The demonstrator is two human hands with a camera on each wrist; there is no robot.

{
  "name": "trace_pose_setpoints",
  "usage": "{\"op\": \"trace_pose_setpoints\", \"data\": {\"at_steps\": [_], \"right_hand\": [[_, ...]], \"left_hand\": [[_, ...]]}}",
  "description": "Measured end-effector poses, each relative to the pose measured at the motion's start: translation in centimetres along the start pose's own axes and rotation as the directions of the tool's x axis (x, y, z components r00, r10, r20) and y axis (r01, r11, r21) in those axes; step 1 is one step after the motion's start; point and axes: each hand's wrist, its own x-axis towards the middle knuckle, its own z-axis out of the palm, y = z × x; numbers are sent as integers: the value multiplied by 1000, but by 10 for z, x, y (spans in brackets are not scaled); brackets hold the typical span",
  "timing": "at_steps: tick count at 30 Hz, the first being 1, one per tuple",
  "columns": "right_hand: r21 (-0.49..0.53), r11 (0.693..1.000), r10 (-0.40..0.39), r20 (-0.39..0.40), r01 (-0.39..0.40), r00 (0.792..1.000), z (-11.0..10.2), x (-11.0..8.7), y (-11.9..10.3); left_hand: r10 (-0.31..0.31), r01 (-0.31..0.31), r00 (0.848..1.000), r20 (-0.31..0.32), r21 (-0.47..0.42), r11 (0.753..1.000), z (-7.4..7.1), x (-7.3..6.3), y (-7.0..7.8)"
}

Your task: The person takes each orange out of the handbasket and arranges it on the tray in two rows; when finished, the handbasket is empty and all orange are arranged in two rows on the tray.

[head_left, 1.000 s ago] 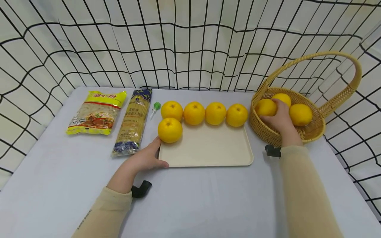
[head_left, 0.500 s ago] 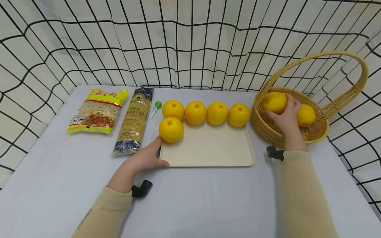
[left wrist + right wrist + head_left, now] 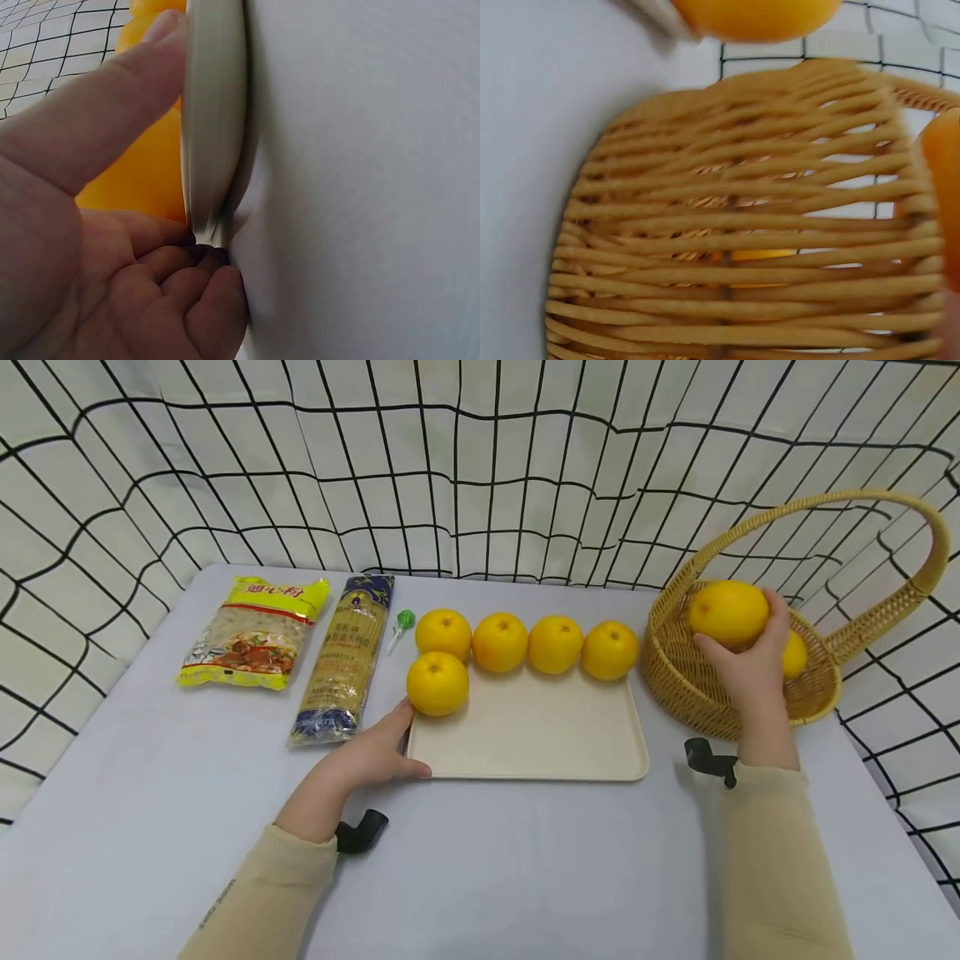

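From where I stand, the held orange (image 3: 729, 614) is over the opening of the wicker basket (image 3: 686, 702), its top toward the back rim. The right hand (image 3: 757, 668) has it clamped, thumb on one side and fingers curled round the other. Behind that hand, partly hidden, another orange (image 3: 797, 656) sits in the basket, whose tall handle arches over to the right.

Just left of the basket lies a cream tray (image 3: 540, 735). Four oranges (image 3: 555, 644) stand in a row along its back edge, with a fifth orange (image 3: 438, 683) in front of the leftmost. The left hand (image 3: 375, 752) grips the tray's near left corner, thumb at the near edge and fingers bent against the left side.

Further left on the white-covered surface (image 3: 525, 860) are a green lollipop (image 3: 406, 619), a long spaghetti packet (image 3: 342, 660) and a yellow bag (image 3: 255, 633). Black wire mesh (image 3: 491, 485) stands behind and at both sides.
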Motion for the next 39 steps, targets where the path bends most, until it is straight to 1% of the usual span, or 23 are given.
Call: {"op": "trace_pose_setpoints", "data": {"at_steps": [3, 7, 8, 10, 12, 13, 15, 16, 17, 19, 22, 24, 25, 26, 28, 31, 33, 35, 37, 39], "right_hand": [[23, 1000, 2, 12, -3, 1000, -2, -6, -4], [61, 998, -29, 35, 26, 999, 0, -13, -8], [80, 996, -47, 42, 43, 998, 1, -15, -9], [176, 979, -112, 47, 103, 993, 4, -17, -10], [310, 935, -196, 45, 173, 980, 8, -20, -12], [392, 893, -253, 36, 219, 967, 10, -21, -13], [531, 799, -345, 18, 284, 938, 16, -23, -17], [565, 765, -383, 12, 310, 924, 19, -24, -20], [583, 738, -422, 5, 340, 907, 23, -25, -23], [600, 705, -471, -4, 379, 882, 29, -27, -29], [603, 700, -482, 3, 383, 876, 39, -31, -41], [623, 695, -467, 10, 360, 884, 47, -34, -49], [629, 698, -454, 18, 343, 891, 51, -36, -53], [620, 710, -444, 27, 333, 896, 55, -37, -57], [612, 725, -440, 57, 317, 896, 65, -40, -63], [563, 774, -431, 136, 288, 892, 79, -46, -69], [529, 805, -425, 196, 270, 884, 87, -51, -70], [446, 853, -407, 245, 270, 880, 94, -55, -69], [390, 875, -406, 268, 287, 874, 100, -59, -68], [362, 884, -405, 276, 296, 872, 105, -61, -68]], "left_hand": [[-7, 7, 1000, 2, 5, 1000, -2, 1, 0], [-28, 28, 1000, 7, 24, 999, -3, 1, 0], [-31, 30, 999, 9, 27, 999, -3, 1, 0], [-31, 31, 999, 11, 29, 999, -4, 0, 1], [-27, 27, 1000, 11, 30, 999, -4, 1, 0], [-23, 23, 1000, 10, 29, 999, -4, 1, 0], [-21, 21, 1000, 8, 29, 999, -4, 2, 0], [-18, 18, 1000, 6, 31, 999, -4, 2, -1], [-15, 15, 1000, 3, 31, 999, -4, 3, 0], [-5, 5, 1000, 0, 31, 1000, -5, 3, 0], [0, 0, 1000, -1, 33, 999, -4, 4, 0], [-1, 1, 1000, 1, 32, 999, -4, 4, -1], [-7, 7, 1000, 1, 33, 999, -4, 4, -1], [-10, 10, 1000, 1, 35, 999, -4, 5, -1], [-11, 11, 1000, 1, 37, 999, -4, 4, -2], [-9, 9, 1000, -3, 37, 999, -3, 4, -2], [-6, 6, 1000, -4, 34, 999, -2, 4, -2], [-5, 5, 1000, -2, 28, 1000, -1, 4, -3], [-5, 5, 1000, 2, 24, 1000, 0, 4, -3], [-6, 5, 1000, 4, 21, 1000, 0, 4, -2]]}}
